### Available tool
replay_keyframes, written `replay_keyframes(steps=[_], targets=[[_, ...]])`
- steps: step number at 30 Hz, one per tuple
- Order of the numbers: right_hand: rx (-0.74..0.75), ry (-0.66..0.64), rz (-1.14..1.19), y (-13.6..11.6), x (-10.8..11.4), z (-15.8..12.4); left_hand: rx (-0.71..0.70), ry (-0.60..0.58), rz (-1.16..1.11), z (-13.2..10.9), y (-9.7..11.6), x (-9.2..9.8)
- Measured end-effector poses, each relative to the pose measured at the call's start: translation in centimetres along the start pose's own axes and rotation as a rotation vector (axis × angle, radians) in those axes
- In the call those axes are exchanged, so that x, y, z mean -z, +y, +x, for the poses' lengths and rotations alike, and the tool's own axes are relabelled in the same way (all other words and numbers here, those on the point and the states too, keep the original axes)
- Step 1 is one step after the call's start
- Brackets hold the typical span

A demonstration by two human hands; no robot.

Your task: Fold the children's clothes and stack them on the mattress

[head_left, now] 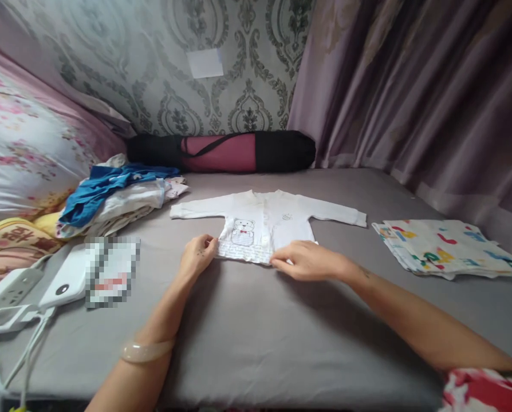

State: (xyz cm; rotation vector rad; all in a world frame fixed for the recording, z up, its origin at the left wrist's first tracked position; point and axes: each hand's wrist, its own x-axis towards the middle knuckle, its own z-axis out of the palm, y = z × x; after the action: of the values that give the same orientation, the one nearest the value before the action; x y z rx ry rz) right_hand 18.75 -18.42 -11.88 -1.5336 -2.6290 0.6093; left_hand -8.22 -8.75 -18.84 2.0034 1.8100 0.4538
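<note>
A small white long-sleeved baby shirt (284, 214) lies spread flat on a grey sheet, its collar away from me and both sleeves stretched outward. A bear with a red bow is printed on its left half, above a band of lettering along the hem. My left hand (199, 253) pinches the left corner of the hem. With fingers closed, my right hand (307, 259) grips the hem's edge right of its middle and covers part of the lower right side. A pale bangle (148, 351) is on my left wrist.
A folded cloth with colourful shapes (449, 246) lies at right. Left are piled clothes (118, 191), a power strip (13, 292), a white device (69, 274) with cables, and a blurred-out packet (114, 272). A black and maroon bag (221, 151) lies along the wall.
</note>
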Motion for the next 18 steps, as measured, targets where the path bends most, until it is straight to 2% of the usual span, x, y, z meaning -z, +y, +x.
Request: replay_keyframes(steps=[2,5,7,10,14,18], targets=[[-0.022,0.101,0.026,0.3,0.7,3.6,-0.004,0.000,-0.010,-0.2,0.1,0.0],[-0.067,0.243,0.086,1.1,0.3,10.0,-0.004,-0.010,-0.027,-0.5,0.3,0.1],[-0.077,0.289,0.093,1.4,-0.2,14.2,0.010,-0.017,-0.032,-0.6,0.4,0.0],[-0.149,0.279,0.061,1.2,-0.7,19.2,0.019,-0.030,-0.024,-0.6,0.4,-0.1],[-0.252,0.243,0.027,0.4,-1.0,22.7,0.027,-0.045,-0.019,-0.4,0.5,-0.2],[-0.285,0.222,0.011,0.0,-1.9,23.8,0.055,-0.066,-0.026,-0.3,0.7,0.0]])
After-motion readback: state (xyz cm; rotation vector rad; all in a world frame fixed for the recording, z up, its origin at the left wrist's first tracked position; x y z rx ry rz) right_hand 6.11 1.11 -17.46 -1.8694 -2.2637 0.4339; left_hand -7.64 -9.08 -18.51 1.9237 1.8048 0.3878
